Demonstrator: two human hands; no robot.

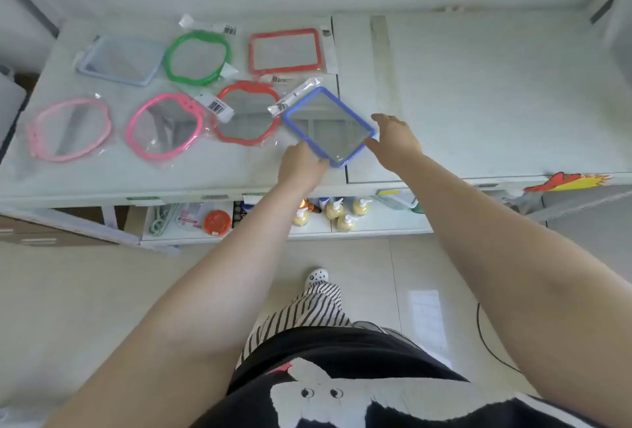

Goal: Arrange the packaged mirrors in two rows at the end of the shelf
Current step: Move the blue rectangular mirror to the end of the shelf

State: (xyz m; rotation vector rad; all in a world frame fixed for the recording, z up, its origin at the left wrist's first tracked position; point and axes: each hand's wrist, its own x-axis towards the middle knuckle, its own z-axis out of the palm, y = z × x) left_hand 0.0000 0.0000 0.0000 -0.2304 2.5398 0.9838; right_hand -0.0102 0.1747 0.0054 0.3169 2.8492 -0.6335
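Several packaged mirrors lie on the white shelf top (205, 178). The back row holds a pale blue rectangular mirror (118, 60), a green round mirror (197, 57) and a red rectangular mirror (285, 51). In front lie a light pink mirror (70, 129), a bright pink mirror (164, 128) and a red round mirror (247, 113). A blue square mirror (330, 126) sits turned like a diamond at the right end of the front row. My left hand (301, 164) grips its near-left edge. My right hand (396, 140) touches its right corner, fingers spread.
To the right of a seam, the shelf top (478, 92) continues. A lower shelf (376, 226) holds pump bottles (345, 214), an orange lid (216, 221) and other goods. A red and yellow sticker (564, 181) marks the right front edge. Tiled floor lies below.
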